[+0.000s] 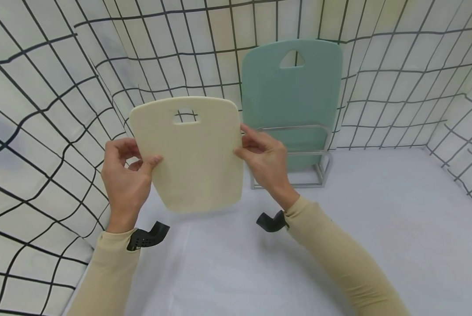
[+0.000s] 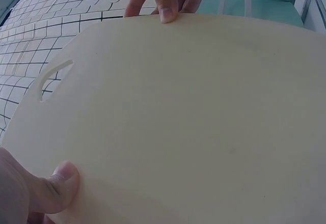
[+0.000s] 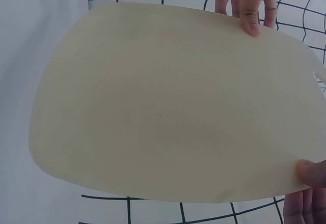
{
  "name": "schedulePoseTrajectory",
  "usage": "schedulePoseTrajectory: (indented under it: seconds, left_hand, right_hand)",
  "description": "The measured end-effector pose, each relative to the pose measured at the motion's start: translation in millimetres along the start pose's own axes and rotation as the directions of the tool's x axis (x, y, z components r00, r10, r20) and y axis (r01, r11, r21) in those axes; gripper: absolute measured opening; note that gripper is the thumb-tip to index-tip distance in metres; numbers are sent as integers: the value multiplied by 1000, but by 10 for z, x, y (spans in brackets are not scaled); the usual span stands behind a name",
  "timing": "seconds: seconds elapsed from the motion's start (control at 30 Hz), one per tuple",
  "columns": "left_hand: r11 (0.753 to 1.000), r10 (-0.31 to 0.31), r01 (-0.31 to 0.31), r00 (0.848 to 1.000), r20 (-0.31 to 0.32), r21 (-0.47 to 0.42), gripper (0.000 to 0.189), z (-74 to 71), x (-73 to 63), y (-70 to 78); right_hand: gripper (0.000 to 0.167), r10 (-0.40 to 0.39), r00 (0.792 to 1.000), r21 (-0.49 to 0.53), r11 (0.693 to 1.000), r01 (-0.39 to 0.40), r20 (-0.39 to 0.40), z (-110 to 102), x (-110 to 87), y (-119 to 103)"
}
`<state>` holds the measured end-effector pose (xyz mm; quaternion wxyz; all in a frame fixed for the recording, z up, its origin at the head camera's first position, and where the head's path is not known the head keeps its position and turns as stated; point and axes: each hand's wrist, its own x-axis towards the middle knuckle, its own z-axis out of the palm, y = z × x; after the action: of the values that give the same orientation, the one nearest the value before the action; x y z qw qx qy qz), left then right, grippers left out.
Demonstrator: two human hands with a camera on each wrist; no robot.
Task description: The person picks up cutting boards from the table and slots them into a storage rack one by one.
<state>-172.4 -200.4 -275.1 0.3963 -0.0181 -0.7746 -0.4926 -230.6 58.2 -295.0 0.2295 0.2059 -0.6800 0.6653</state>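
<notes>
A cream cutting board with a handle slot near its top edge is held up in front of me. My left hand grips its left edge, thumb on the near face and fingers behind. At the right edge, my right hand pinches the board between thumb and fingers. The left wrist view shows the left thumb flat on the cream face. In the right wrist view the board fills most of the picture. Behind it, a green cutting board stands upright in a metal rack.
Black wire grid panels rise along the left, back and right sides. A white surface lies beneath the hands and the rack. Each sleeve carries a black wrist mount at the cuff.
</notes>
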Motion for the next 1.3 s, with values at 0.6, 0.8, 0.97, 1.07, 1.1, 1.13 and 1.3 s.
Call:
schedulePoseTrajectory:
  seconds: [0.6, 0.8, 0.97, 1.07, 1.1, 1.13, 1.3]
  left_hand:
    - [999, 33, -33, 999, -4, 10, 43, 48, 38, 12]
    - [1000, 17, -17, 1000, -1, 5, 44, 65, 42, 29]
    - [1000, 6, -6, 1000, 3, 0, 45, 78, 54, 45]
    - [1000, 7, -7, 1000, 2, 1, 45, 87, 62, 48]
    - [1000, 7, -7, 1000, 0, 4, 44, 91, 64, 47]
    - [1000, 8, -8, 1000, -3, 8, 44, 94, 67, 46]
    - [1000, 13, -13, 1000, -7, 20, 43, 107, 77, 49]
  right_hand:
    - [52, -5, 999, 56, 998, 7, -31, -1, 68, 1]
    - [52, -7, 999, 69, 998, 9, -35, -8, 78, 2]
    - [51, -4, 999, 61, 998, 6, -36, -18, 90, 19]
    - [51, -1, 999, 60, 998, 3, -35, -22, 102, 24]
    - [51, 0, 999, 63, 998, 2, -36, -23, 105, 23]
    - [51, 2, 999, 62, 998, 1, -37, -25, 108, 21]
    - [51, 8, 999, 55, 998, -6, -40, -31, 116, 16]
